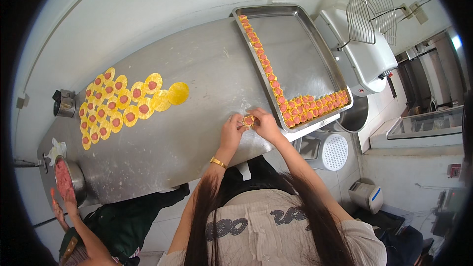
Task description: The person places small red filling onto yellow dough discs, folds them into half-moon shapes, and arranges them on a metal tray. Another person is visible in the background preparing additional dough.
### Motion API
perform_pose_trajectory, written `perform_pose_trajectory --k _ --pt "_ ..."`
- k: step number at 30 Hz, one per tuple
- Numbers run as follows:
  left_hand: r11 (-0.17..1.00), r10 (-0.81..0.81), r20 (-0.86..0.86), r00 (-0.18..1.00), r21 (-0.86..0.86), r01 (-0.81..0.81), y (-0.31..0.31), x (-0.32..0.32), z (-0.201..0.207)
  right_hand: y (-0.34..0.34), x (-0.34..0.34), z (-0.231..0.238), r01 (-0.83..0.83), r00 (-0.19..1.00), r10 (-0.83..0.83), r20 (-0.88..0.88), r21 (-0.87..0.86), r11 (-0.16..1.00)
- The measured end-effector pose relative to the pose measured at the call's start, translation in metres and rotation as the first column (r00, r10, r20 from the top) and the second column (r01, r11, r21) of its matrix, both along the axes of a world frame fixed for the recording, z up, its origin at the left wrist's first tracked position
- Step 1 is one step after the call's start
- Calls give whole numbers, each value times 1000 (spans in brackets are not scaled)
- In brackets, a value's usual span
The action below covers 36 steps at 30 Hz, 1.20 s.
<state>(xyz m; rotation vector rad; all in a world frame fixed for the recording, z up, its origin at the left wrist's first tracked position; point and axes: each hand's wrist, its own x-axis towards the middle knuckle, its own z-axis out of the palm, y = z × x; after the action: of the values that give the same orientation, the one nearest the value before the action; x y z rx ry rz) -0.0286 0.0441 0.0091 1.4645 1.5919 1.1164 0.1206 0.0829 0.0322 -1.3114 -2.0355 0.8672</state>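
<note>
Between my two hands, over the near edge of the steel table [207, 69], is a small yellow-wrapped dumpling [248, 120] with pink meat filling showing on top. The fingers of my left hand [233, 129] pinch one side of it, and those of my right hand [264, 123] press the other. Just right of my hands lies a large metal tray [305, 54] with finished dumplings [308, 108] in a row down its left side and packed rows along its near end. To the left, round yellow wrappers [178, 93] lie flat, many topped with a dab of pink meat [130, 116].
At the table's left end a co-worker's hands [69, 202] are at a steel bowl [78, 180] of minced meat. A metal container [64, 104] stands against the wall. Right of the tray are a white machine [364, 59] with a wire guard and a white perforated stool [335, 151].
</note>
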Motion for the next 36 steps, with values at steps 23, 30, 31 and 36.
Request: perform_pose_trajectory --k 23,30,31,36 --pt "995 -91 -44 995 23 92 7 -3 2 -8 -3 -2 103 975 -99 197 -12 995" --pt "998 -61 -125 990 19 64 7 -7 1 -6 -9 0 105 992 -107 62 44 994" --pt "997 -61 -132 989 28 65 7 -7 1 -6 -10 -1 96 992 -99 83 36 995" --pt "997 10 -59 998 78 -5 4 -22 5 7 -10 5 91 994 -92 53 18 996"
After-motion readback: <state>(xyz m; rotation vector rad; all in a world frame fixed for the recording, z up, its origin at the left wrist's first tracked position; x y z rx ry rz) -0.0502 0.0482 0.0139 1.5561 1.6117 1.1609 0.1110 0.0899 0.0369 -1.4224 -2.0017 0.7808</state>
